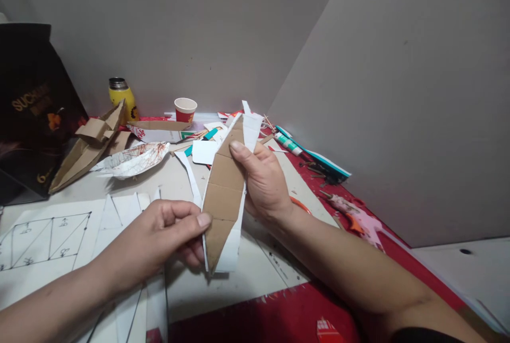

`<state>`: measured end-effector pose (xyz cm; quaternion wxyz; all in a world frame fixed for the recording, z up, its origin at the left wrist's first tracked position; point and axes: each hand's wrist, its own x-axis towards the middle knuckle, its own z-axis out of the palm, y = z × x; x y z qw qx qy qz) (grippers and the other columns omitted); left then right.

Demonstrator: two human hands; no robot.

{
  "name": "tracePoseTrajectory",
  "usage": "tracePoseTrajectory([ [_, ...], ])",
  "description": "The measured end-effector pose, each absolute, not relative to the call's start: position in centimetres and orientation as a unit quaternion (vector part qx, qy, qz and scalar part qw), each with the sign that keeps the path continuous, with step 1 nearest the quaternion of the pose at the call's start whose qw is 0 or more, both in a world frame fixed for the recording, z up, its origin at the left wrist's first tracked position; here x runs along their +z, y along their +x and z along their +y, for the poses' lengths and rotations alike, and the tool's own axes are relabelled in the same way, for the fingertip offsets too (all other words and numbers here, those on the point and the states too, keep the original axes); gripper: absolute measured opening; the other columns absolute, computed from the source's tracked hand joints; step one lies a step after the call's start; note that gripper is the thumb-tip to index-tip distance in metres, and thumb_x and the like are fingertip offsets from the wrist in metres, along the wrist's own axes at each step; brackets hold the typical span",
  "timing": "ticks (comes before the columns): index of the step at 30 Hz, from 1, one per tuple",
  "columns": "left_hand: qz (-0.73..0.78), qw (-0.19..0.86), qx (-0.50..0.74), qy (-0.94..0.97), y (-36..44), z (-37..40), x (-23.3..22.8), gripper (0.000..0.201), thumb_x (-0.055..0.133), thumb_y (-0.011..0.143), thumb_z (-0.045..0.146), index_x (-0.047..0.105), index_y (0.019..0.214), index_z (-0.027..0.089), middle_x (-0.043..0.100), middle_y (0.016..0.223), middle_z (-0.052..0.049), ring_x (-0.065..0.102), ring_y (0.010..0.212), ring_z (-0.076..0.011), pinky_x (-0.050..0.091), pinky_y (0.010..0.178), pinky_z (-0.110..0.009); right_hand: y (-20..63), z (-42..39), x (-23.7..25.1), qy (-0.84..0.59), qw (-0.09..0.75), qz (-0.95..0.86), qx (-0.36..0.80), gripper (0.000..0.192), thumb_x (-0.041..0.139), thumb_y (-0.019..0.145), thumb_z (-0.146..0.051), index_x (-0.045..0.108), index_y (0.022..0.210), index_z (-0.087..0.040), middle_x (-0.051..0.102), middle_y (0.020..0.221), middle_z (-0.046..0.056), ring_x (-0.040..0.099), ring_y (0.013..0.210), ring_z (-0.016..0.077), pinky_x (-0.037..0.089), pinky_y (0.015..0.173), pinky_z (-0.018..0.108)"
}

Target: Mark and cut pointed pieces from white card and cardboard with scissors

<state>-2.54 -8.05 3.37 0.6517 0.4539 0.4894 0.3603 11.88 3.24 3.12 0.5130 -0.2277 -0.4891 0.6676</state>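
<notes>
Both my hands hold up a long pointed cardboard piece [223,194], brown on the side facing me with white flaps along its edges. My right hand [261,181] grips its upper right edge, thumb on the brown face. My left hand [167,231] pinches its lower left edge between thumb and fingers. The piece hangs above the table [239,284], its lower tip pointing down.
A brown cardboard boat [85,146] and a white paper boat [131,160] lie at the back left, beside a black box [32,104] and yellow flask [121,96]. A paper cup [185,109], card scraps, a glue tube [289,144], a glue gun [354,215] and a drawn template [43,239] surround my hands.
</notes>
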Motion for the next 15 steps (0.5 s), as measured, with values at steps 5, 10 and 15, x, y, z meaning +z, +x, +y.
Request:
tracePoseTrajectory([
  [5,0.507,0.624,0.417,0.423,-2.3,-7.8,3.6,0.032,0.073,0.081,0.044,0.067,0.096,0.016,0.069,0.070,-0.001,0.058,0.060,-0.0103,0.048,0.060,-0.020,11.8,3.1,2.8,-0.217,0.506,-0.487,0.678,0.013,0.073,0.079,-0.033,0.071,0.081,-0.021,0.072,0.070,-0.002,0.066,0.063,0.0157,0.054,0.066,0.030],
  [10,0.524,0.540,0.529,0.391,-1.9,-8.4,3.2,0.067,0.076,0.080,0.040,0.043,0.138,0.030,0.067,0.094,-0.001,0.066,0.077,-0.0148,0.054,0.070,-0.026,11.7,2.8,2.4,-0.221,0.492,-0.477,0.694,0.016,0.075,0.079,-0.035,0.071,0.080,-0.020,0.071,0.070,-0.001,0.063,0.061,0.0133,0.052,0.063,0.026],
  [15,0.507,0.480,0.572,0.430,-1.5,-9.2,2.9,0.070,0.073,0.083,0.040,0.035,0.142,0.041,0.064,0.111,-0.002,0.063,0.075,-0.0118,0.056,0.076,-0.029,11.7,2.0,2.3,-0.213,0.473,-0.498,0.695,0.019,0.075,0.081,-0.039,0.071,0.085,-0.020,0.072,0.074,-0.001,0.063,0.062,0.0122,0.051,0.061,0.023],
])
